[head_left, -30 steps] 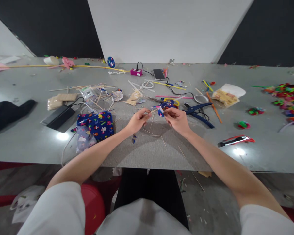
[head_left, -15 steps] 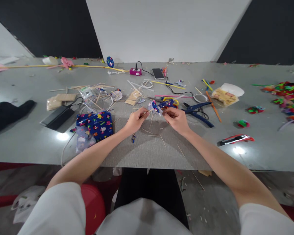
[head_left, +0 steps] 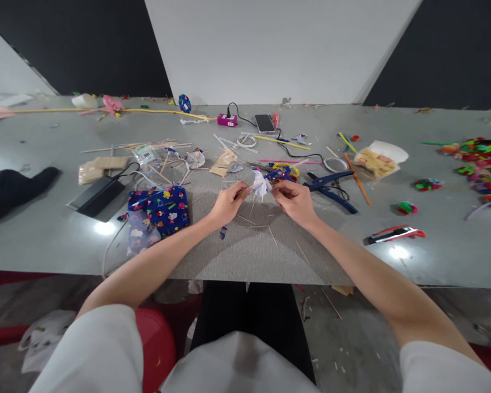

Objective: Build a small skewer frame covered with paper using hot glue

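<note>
Over the middle of the grey table, my left hand (head_left: 230, 201) pinches a thin wooden stick that runs to a small piece of patterned fabric (head_left: 261, 184). This fabric is blue with a white underside, and its white side now faces me. My right hand (head_left: 293, 200) has its fingers closed on the fabric's right edge; the fingertips partly hide the grip. Just behind my right hand lie a blue glue gun (head_left: 279, 173) and yellow-handled scissors (head_left: 293, 170). Blue-handled pliers (head_left: 331, 181) rest to its right.
Left of my hands lie folded blue patterned cloth (head_left: 169, 210), a black adapter box (head_left: 98, 197) and a pleated fabric round (head_left: 195, 159). A red cutter knife (head_left: 396, 234) lies at right. A phone (head_left: 264, 123) and purple power block (head_left: 227, 119) sit behind. Loose thin sticks lie in front.
The fabric piece has turned between my fingers, so that more of its white side shows and less blue. Both hands stay in nearly the same place.
</note>
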Demonstrator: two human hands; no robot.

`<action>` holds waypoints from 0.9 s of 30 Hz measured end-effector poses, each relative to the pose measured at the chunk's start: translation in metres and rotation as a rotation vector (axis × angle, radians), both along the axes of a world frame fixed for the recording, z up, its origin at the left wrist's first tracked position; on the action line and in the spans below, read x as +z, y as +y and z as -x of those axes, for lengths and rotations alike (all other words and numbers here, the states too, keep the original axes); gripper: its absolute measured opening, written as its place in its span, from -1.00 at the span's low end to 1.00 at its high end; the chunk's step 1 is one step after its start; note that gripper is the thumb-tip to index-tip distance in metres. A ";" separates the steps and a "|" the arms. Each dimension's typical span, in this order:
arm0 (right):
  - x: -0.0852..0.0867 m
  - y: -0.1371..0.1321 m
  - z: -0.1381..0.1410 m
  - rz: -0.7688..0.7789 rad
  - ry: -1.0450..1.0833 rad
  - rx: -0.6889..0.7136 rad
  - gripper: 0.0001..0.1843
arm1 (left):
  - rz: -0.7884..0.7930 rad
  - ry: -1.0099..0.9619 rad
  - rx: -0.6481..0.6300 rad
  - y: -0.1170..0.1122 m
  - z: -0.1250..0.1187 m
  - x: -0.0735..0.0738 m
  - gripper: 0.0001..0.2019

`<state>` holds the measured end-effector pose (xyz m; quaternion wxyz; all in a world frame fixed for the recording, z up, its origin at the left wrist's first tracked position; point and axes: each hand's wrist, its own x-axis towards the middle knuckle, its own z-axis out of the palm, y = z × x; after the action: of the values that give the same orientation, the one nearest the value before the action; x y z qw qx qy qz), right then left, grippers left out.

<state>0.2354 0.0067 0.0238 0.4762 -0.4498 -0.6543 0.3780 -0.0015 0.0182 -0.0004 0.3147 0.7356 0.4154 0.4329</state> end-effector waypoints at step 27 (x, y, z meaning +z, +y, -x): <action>-0.002 -0.005 0.001 -0.052 0.016 -0.002 -0.79 | 0.057 -0.020 -0.134 -0.013 -0.006 0.010 -0.55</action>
<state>0.2341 0.0014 0.0218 0.4934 -0.4349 -0.6595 0.3640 0.0043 0.0052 0.0094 0.3680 0.7481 0.3741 0.4061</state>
